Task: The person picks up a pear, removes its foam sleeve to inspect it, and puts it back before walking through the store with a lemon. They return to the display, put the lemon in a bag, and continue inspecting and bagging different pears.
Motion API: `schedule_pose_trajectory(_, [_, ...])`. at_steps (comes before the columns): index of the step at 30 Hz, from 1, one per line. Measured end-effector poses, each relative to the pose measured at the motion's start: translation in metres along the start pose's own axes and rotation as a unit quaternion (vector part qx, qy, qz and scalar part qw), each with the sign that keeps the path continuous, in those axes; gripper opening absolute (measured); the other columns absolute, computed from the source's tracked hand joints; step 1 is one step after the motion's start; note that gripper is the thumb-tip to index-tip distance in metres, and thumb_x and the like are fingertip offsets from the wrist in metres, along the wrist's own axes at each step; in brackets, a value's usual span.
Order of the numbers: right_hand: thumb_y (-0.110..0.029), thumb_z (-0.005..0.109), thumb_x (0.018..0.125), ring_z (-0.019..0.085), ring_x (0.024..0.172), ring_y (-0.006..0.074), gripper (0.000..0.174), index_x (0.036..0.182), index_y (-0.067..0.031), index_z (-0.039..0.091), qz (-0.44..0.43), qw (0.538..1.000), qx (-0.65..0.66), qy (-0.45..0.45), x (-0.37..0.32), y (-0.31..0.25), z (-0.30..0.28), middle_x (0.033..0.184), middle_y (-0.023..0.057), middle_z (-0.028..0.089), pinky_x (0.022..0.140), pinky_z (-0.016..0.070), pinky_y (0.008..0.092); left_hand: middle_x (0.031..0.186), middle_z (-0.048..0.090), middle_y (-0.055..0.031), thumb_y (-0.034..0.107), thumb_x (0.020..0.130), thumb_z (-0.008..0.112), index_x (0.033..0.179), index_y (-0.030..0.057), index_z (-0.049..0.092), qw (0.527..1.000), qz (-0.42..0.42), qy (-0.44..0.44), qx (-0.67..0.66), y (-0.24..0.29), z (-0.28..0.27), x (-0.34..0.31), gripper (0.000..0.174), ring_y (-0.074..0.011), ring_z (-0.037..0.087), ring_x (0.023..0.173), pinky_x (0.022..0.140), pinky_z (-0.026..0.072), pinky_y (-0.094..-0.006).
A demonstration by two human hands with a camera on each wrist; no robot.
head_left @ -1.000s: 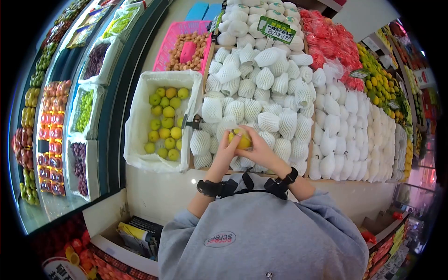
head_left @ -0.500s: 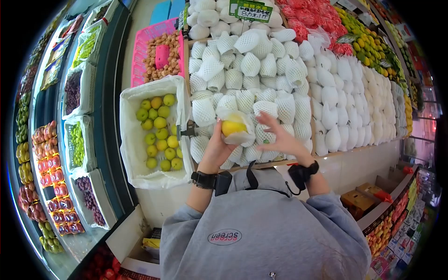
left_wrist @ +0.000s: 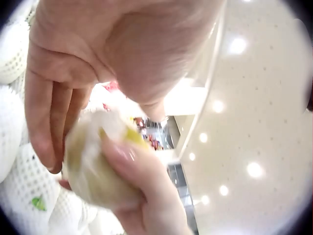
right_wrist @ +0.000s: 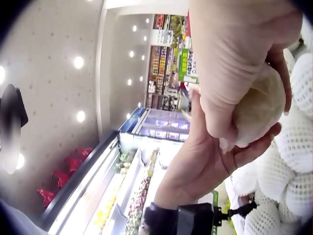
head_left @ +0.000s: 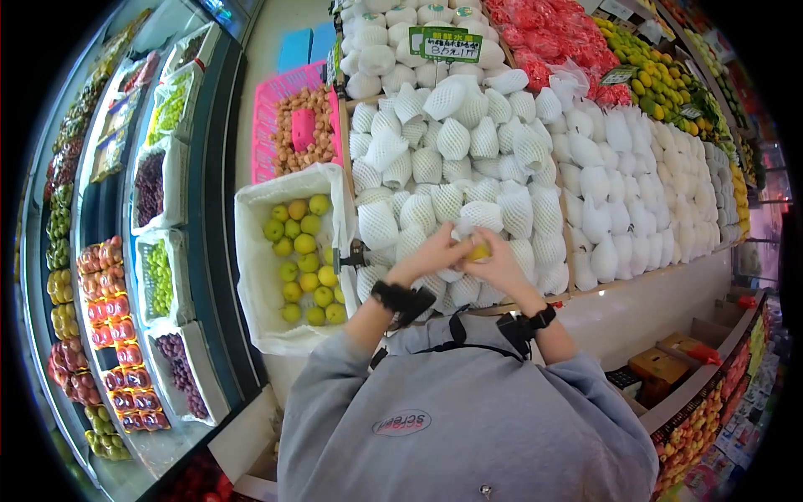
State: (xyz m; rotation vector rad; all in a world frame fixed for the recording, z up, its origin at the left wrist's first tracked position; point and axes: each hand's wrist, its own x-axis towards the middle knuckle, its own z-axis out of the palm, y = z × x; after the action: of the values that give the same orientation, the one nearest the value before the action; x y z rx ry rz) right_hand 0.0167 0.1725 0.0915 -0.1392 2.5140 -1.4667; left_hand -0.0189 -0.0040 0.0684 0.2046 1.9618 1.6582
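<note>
In the head view both hands meet over the front of the display of fruits in white foam nets (head_left: 427,167). My right hand (head_left: 502,266) grips a round yellow fruit (head_left: 479,250) in a thin whitish wrap, which also shows in the left wrist view as a wrapped fruit (left_wrist: 95,171). There the right thumb (left_wrist: 124,159) lies across its wrap. My left hand (head_left: 437,251) is at the other side of the fruit, its fingers (left_wrist: 39,117) fairly straight and close against the wrap. From the right wrist, the left palm (right_wrist: 195,161) appears below the wrapped fruit (right_wrist: 261,107).
Left of the display stands a white-lined crate (head_left: 251,251) of yellow-green fruits. Behind it is a pink basket (head_left: 266,125) of small brown items. A green price sign (head_left: 445,45) rises at the back. More white-wrapped fruits (head_left: 619,192) lie to the right.
Both hands held the fruit at first; then the left held it in its wrap while the right was spread apart. Now the right grips the wrapped fruit, farther right, with the left beside it.
</note>
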Motion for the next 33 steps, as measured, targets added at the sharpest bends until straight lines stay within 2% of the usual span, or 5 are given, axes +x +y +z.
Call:
schedule_pose_trajectory(4, [-0.022,0.075,0.069,0.057,0.089,0.0186,0.060,0.115,0.0049,0.047,0.097,0.973,0.143,0.151,-0.014,0.015,-0.033,0.096,0.0116,0.059,0.078,0.0466,0.0295,0.089,0.058,-0.0116,0.038,0.076,0.068,0.116,0.0115,0.043,0.889,0.034,0.321,-0.326,-0.052,-0.054,0.094,0.054,-0.0225,0.057,0.076,0.067,0.0466,-0.0350])
schedule_pose_trajectory(7, [-0.019,0.074,0.072,0.055,0.093,0.0154,0.065,0.122,0.0066,0.040,0.186,0.930,0.234,0.212,-0.051,0.049,-0.049,0.103,0.0103,0.057,0.078,0.0471,0.0268,0.094,0.061,-0.0108,0.044,0.070,0.072,0.134,0.0120,0.026,0.738,-0.262,0.274,0.559,-0.061,-0.111,0.105,0.084,-0.0228,0.060,0.076,0.064,0.0484,-0.0359])
schedule_pose_trajectory(16, [-0.034,0.050,0.087,0.061,0.095,0.0209,0.044,0.117,-0.0015,0.047,0.167,0.813,0.524,0.189,-0.093,0.027,-0.087,0.102,0.0117,0.060,0.073,0.0489,0.0295,0.081,0.057,-0.0093,0.009,0.081,0.062,0.086,-0.0018,0.052,0.872,0.192,0.440,-0.095,-0.060,-0.090,0.144,0.016,-0.0173,0.055,0.071,0.067,0.0450,-0.0289])
schedule_pose_trajectory(26, [-0.033,0.055,0.085,0.056,0.090,0.0125,0.035,0.107,-0.0059,0.054,0.072,0.832,0.542,0.090,-0.059,0.024,-0.110,0.098,0.0036,0.057,0.073,0.0489,0.0314,0.120,0.045,-0.0316,0.051,0.063,0.071,0.123,-0.0186,0.028,0.915,-0.069,0.312,0.245,-0.064,-0.042,0.185,0.102,-0.0389,0.047,0.112,0.093,0.0396,-0.0402])
schedule_pose_trajectory(33, [-0.035,0.058,0.081,0.052,0.098,0.0125,0.043,0.110,-0.0032,0.054,0.215,0.874,0.360,0.244,-0.161,0.072,-0.128,0.106,0.0046,0.057,0.073,0.0429,0.0250,0.111,0.055,-0.0222,0.031,0.069,0.067,0.110,-0.0025,0.047,0.821,-0.219,0.419,0.319,-0.041,-0.035,0.186,0.056,-0.0358,0.055,0.100,0.084,0.0453,-0.0420])
